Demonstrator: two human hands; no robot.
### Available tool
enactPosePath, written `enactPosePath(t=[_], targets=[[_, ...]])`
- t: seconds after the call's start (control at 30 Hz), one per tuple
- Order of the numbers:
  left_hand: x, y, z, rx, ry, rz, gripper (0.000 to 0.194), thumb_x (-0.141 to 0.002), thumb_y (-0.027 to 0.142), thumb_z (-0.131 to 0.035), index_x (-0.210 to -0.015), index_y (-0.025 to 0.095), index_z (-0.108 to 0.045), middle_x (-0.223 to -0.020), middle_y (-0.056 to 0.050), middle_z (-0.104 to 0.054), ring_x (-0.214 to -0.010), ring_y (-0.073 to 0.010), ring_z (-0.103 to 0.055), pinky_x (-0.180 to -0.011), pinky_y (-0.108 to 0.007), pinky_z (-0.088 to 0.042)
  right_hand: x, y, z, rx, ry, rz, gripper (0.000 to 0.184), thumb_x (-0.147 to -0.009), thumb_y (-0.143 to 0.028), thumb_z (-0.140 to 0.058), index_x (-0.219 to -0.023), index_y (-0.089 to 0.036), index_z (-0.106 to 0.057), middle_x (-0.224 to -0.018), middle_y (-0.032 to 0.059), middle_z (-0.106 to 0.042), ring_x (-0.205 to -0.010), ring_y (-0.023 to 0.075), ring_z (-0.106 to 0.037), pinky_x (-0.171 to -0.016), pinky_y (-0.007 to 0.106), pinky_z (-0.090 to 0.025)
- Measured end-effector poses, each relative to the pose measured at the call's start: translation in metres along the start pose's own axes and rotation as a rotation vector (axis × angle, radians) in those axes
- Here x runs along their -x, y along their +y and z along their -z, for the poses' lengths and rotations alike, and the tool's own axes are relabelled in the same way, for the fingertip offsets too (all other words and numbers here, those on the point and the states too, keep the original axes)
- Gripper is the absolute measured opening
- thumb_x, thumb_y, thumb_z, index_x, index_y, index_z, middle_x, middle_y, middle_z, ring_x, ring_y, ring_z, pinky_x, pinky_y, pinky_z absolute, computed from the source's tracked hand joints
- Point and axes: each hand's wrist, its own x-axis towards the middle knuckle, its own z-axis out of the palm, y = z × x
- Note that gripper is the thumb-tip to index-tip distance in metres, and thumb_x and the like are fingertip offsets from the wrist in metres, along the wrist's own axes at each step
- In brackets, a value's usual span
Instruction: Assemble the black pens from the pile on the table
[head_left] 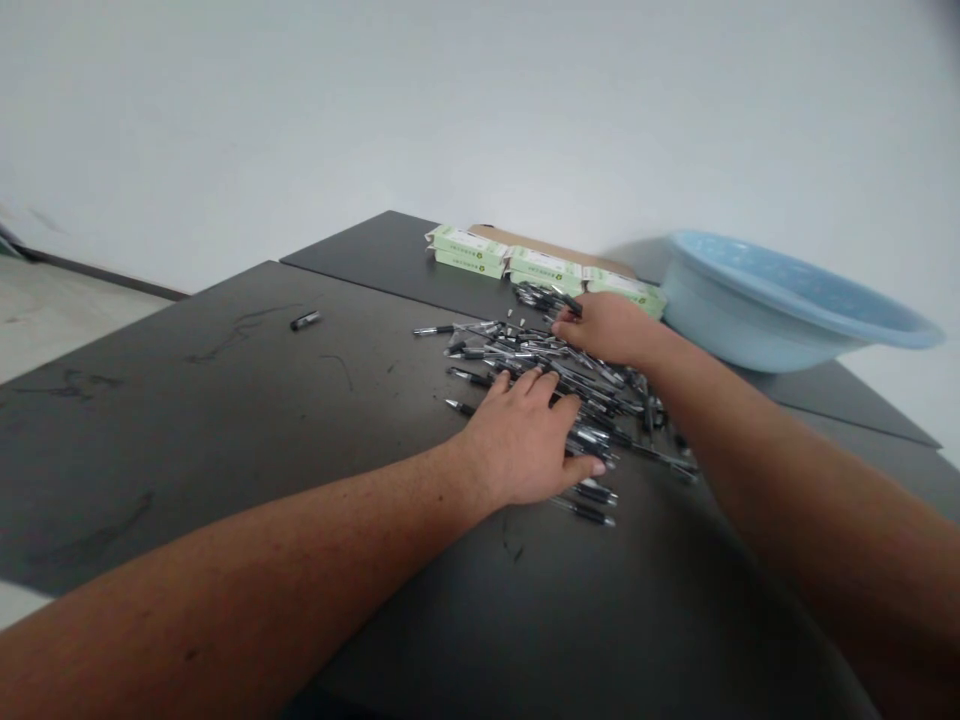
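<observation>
A heap of black and clear pens (592, 385) lies across the dark table. My left hand (521, 440) rests flat on the near side of the heap, fingers spread, with several pens under and around it. At the far side of the heap, my right hand (611, 325) has its fingers closed around a black pen (568, 302). Part of that pen is hidden by the fingers. Just left of the right hand, more pens (534, 296) lie bunched by the boxes.
Light green boxes (469, 262) stand in a row at the back, partly stacked, before a brown cardboard piece (555, 246). A large light blue basin (739, 315) is at the right. A short black-and-clear pen part (305, 320) lies apart on the dark table (225, 420).
</observation>
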Motion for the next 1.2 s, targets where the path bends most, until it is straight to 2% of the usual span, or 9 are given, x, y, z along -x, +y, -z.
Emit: enactPosePath(t=[0.2,0.3,0.37,0.5,0.67,0.8,0.87,1.0,1.2], targets=[[-0.001,0.001,0.001,0.012,-0.026,0.009,0.078,-0.098,0.073,-0.047,-0.151,0.017,-0.055,-0.163,-0.021,-0.047,-0.153,-0.0412,-0.04,-0.124,-0.065,-0.032,0.108,0.04,0.004,-0.114,-0.148,-0.07,0.027,-0.094,-0.05,-0.056,-0.096,-0.028,-0.071,-0.086,0.0069,-0.078,-0.08,0.0266,-0.071,-0.073,0.039,-0.048],[-0.002,0.001,0.001,0.014,-0.046,0.011,0.078,-0.098,0.073,-0.048,-0.153,0.017,-0.054,-0.165,-0.021,-0.045,-0.153,-0.0414,-0.039,-0.124,-0.065,-0.032,0.161,0.048,-0.005,-0.177,-0.254,-0.122,0.022,-0.094,-0.05,-0.058,-0.098,-0.033,-0.071,-0.088,0.0067,-0.078,-0.077,0.0262,-0.072,-0.069,0.039,-0.049],[-0.002,0.001,0.001,0.011,-0.058,0.013,0.079,-0.098,0.073,-0.047,-0.154,0.017,-0.052,-0.166,-0.021,-0.044,-0.155,-0.0411,-0.038,-0.125,-0.064,-0.031,0.188,0.049,-0.012,-0.195,-0.281,-0.106,0.017,-0.095,-0.046,-0.06,-0.097,-0.034,-0.072,-0.097,0.0107,-0.079,-0.086,0.0252,-0.075,-0.074,0.038,-0.05],[-0.002,0.0,0.001,-0.002,-0.067,0.019,0.08,-0.098,0.074,-0.046,-0.156,0.018,-0.051,-0.167,-0.02,-0.042,-0.155,-0.0405,-0.037,-0.126,-0.063,-0.03,0.216,0.045,-0.023,-0.172,-0.304,-0.031,0.026,-0.1,-0.046,-0.054,-0.108,-0.03,-0.073,-0.104,0.0086,-0.079,-0.093,0.0263,-0.076,-0.081,0.039,-0.054],[-0.002,0.001,0.001,-0.01,-0.058,0.019,0.079,-0.098,0.072,-0.049,-0.154,0.018,-0.054,-0.166,-0.02,-0.045,-0.154,-0.0403,-0.039,-0.126,-0.063,-0.031,0.223,0.043,-0.028,-0.101,-0.224,0.047,0.028,-0.1,-0.04,-0.055,-0.116,-0.026,-0.074,-0.11,0.0079,-0.08,-0.098,0.0271,-0.077,-0.084,0.039,-0.056],[-0.002,0.001,0.001,-0.018,-0.049,0.012,0.078,-0.098,0.072,-0.049,-0.153,0.017,-0.054,-0.165,-0.02,-0.046,-0.154,-0.0403,-0.04,-0.125,-0.063,-0.032,0.206,0.043,-0.012,-0.072,-0.121,0.06,0.033,-0.098,-0.041,-0.057,-0.122,-0.025,-0.074,-0.116,0.0082,-0.081,-0.101,0.0275,-0.077,-0.086,0.039,-0.056],[-0.002,0.001,0.001,-0.022,-0.047,0.011,0.078,-0.098,0.072,-0.048,-0.153,0.017,-0.054,-0.165,-0.021,-0.046,-0.154,-0.0403,-0.04,-0.125,-0.064,-0.032,0.183,0.038,-0.001,-0.042,-0.068,0.052,0.034,-0.098,-0.042,-0.056,-0.121,-0.026,-0.075,-0.106,0.0069,-0.082,-0.09,0.0255,-0.077,-0.081,0.036,-0.055],[-0.002,0.0,0.0,-0.02,-0.042,0.013,0.078,-0.098,0.073,-0.048,-0.153,0.018,-0.055,-0.165,-0.02,-0.045,-0.154,-0.0404,-0.04,-0.125,-0.064,-0.032,0.107,0.024,0.01,0.007,0.017,0.033,0.036,-0.098,-0.046,-0.055,-0.114,-0.023,-0.077,-0.096,0.0091,-0.081,-0.084,0.0267,-0.074,-0.073,0.036,-0.05],[-0.002,0.0,0.0,-0.019,-0.018,0.008,0.077,-0.098,0.074,-0.047,-0.152,0.018,-0.056,-0.162,-0.02,-0.049,-0.152,-0.0402,-0.042,-0.124,-0.063,-0.034,-0.011,0.008,-0.01,0.11,0.019,0.031,0.033,-0.096,-0.036,-0.056,-0.113,-0.02,-0.079,-0.114,0.0142,-0.08,-0.102,0.0299,-0.072,-0.086,0.038,-0.05]])
